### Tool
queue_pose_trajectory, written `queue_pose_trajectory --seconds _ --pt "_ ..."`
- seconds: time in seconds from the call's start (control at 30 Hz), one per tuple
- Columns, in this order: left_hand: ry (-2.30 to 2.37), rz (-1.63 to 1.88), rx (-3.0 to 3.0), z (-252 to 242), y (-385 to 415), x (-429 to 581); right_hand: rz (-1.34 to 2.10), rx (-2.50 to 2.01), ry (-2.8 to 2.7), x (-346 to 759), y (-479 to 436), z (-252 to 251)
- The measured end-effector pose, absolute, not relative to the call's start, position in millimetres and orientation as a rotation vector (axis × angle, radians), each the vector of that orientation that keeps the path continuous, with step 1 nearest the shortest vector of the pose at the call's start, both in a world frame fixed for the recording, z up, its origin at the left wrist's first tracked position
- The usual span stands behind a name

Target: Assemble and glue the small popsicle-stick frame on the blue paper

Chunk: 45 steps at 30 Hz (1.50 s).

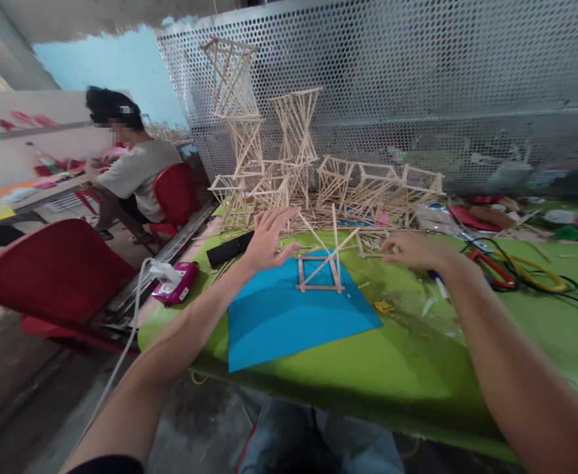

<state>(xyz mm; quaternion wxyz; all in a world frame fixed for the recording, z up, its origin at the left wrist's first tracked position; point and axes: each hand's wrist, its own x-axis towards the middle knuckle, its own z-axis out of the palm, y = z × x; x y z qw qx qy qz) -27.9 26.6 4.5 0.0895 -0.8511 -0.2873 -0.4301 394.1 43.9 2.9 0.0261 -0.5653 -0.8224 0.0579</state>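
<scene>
Centre of the frame, on the blue paper sheet [289,316], sits a half-built stick frame [321,266]: flat square base with diagonal sticks rising and crossing above it. It lies straight ahead of the person, between both hands, tallest sticks running near vertical, leaning slightly toward the frame's right. Left hand [269,238] is spread open, fingers splayed, hovering just beside the frame's left edge, holding nothing; can't tell if a fingertip touches a stick. Right hand [412,250] is loosely curled at the frame's right side, fingertips near the end of a stick that pokes out sideways; whether it actually pinches it, can't tell. Both hands are about equally near, left a touch closer to the base. Paper rests on the green table [417,342]. Behind, upper centre, finished stick towers [249,125] stand stacked against the perforated metal panel [442,79], with a loose pile of sticks at their feet. No containers visible. Right of the frame: red-handled scissors [489,266] and yellow cable [540,276]. Left edge: pink device [175,283] with white cord, black bar [230,249]. Upper left, another person [133,171] sits at a separate table.
</scene>
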Motion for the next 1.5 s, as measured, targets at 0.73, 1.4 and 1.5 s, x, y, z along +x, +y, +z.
queue_pose_trajectory --seconds 0.73,1.4,1.5 --pt "-0.862 -1.266 -2.551 4.7 24.6 -26.5 0.780 -1.799 -2.640 398.6 38.1 3.0" --pt "-0.854 -1.265 -2.542 5.3 22.6 -24.6 0.117 -1.052 -1.267 367.2 26.9 36.7" --pt "-0.840 -1.276 -2.537 5.8 21.5 -24.2 0.145 -1.002 -1.259 359.1 25.6 36.6"
